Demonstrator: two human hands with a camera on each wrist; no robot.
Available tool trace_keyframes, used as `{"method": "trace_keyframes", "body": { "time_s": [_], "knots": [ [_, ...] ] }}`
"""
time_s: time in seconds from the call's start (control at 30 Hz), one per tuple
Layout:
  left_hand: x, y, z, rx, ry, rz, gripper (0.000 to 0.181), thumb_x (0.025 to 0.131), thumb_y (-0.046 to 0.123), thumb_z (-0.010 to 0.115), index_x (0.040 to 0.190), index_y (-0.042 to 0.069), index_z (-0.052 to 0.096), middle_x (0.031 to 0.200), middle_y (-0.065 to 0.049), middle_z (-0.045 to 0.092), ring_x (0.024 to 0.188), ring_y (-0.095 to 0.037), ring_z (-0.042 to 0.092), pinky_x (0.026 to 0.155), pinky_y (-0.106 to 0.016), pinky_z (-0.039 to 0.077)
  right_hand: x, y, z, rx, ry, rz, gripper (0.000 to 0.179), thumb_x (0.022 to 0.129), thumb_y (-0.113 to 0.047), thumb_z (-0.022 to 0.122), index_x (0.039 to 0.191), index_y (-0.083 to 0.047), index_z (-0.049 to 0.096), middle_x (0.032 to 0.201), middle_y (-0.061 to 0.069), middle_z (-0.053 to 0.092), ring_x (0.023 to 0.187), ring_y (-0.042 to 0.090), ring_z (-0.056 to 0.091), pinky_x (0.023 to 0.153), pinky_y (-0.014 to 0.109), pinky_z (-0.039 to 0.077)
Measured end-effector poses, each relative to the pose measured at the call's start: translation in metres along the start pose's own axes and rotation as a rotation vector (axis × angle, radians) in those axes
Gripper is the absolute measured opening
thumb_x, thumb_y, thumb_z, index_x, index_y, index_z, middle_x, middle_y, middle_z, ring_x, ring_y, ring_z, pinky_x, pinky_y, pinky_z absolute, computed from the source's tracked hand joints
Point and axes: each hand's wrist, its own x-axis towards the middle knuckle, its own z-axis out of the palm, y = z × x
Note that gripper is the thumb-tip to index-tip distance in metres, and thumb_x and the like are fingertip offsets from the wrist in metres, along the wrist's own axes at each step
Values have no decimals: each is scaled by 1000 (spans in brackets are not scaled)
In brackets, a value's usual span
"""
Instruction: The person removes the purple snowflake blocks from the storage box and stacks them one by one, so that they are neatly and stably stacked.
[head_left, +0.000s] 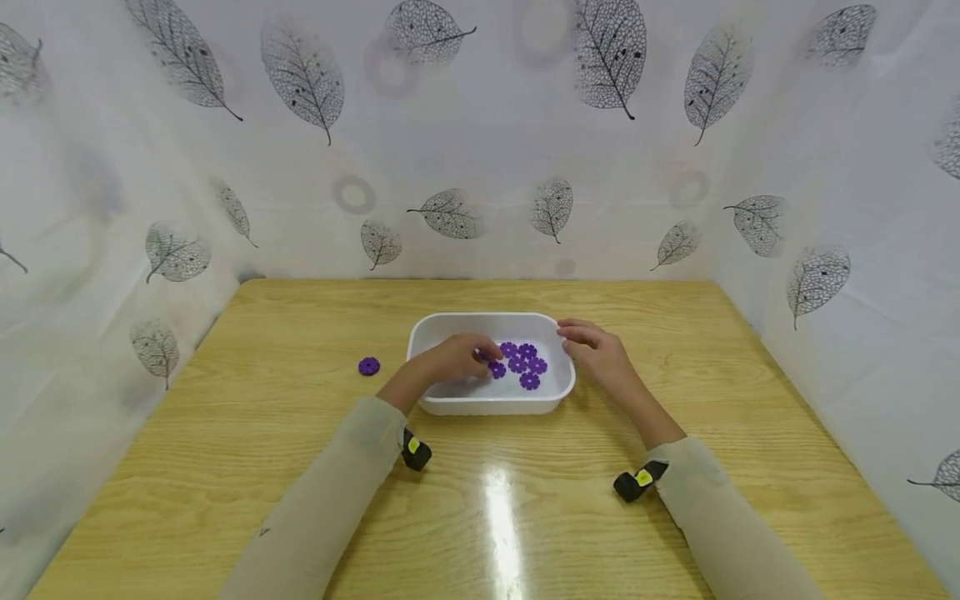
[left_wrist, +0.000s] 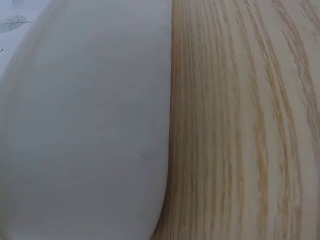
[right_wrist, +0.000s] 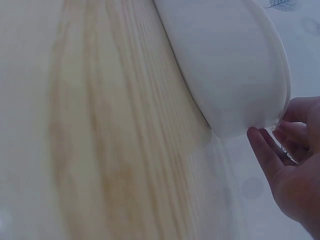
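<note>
Well, the biggest thing here is the pale leaf-printed cloth (head_left: pixel 480 142), hanging behind the white tub (head_left: pixel 491 407) and off to both its sides. Under the tub spreads the wood-grain table (head_left: pixel 570 492), glossy enough to throw back a bright streak in front of it. Two light sleeves, left (head_left: pixel 322 500) and right (head_left: pixel 727 517), come in from the near side of the tub. At its right end is the right hand (head_left: pixel 606 357), thumb and fingers apart and slightly bent, their tips touching the outer wall and rim. The left hand (head_left: pixel 453 360) reaches over the tub's near left side and down into it, fingers bent; I can't tell whether they pinch a piece. Strapped at the cuffs, just nearer than the tub, are two small black devices (head_left: pixel 417 451) with yellow marks. Smallest are the purple flower-shaped pieces (head_left: pixel 517 364), clustered on the tub's floor right of its middle, some just beside the left fingertips. One more purple piece (head_left: pixel 368 367) lies on the table, left of the tub.
</note>
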Motion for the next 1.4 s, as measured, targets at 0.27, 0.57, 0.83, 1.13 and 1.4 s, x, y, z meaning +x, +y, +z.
{"method": "trace_keyframes", "body": {
  "time_s": [0.27, 0.57, 0.83, 1.13, 1.4],
  "knots": [
    [5, -2, 4, 27, -12, -1, 39, 88, 9, 76, 126, 12, 68, 118, -4, 68, 108, -19, 60, 101, -36, 50, -12, -30, -2, -17, -21, 40, 36, 104, -14, 53, 134, 5, 59, 153, 15, 47, 145, 33, 40, 116, 46, 38],
    [7, -1, 7, 77, -32, 3, 37, 89, 13, 76, 125, 11, 68, 115, -3, 67, 105, -18, 60, 99, -35, 50, -5, -12, -2, -11, -8, 35, 36, 104, -17, 54, 135, 2, 60, 154, 12, 47, 145, 31, 40, 116, 47, 39],
    [6, -1, 8, 92, -30, -17, 36, 89, 13, 75, 125, 10, 69, 118, -4, 68, 107, -19, 60, 101, -36, 50, 1, 6, 0, -32, 11, 9, 35, 104, -24, 56, 132, -4, 64, 151, 6, 50, 144, 27, 42, 115, 45, 40],
    [8, -4, 7, 100, -22, 2, 34, 88, 12, 77, 121, 10, 69, 113, -4, 67, 105, -18, 61, 99, -35, 50, 1, 5, 0, -29, 6, -4, 36, 103, -24, 57, 132, -5, 64, 151, 6, 50, 143, 27, 43, 115, 45, 40],
    [4, -1, 7, 85, -30, -1, 32, 90, 14, 75, 121, 15, 68, 116, -4, 67, 111, -21, 61, 103, -39, 49, -3, -8, 0, -24, -10, 11, 35, 104, -17, 55, 133, 1, 62, 152, 11, 49, 145, 30, 41, 116, 46, 39]
  ]
}}
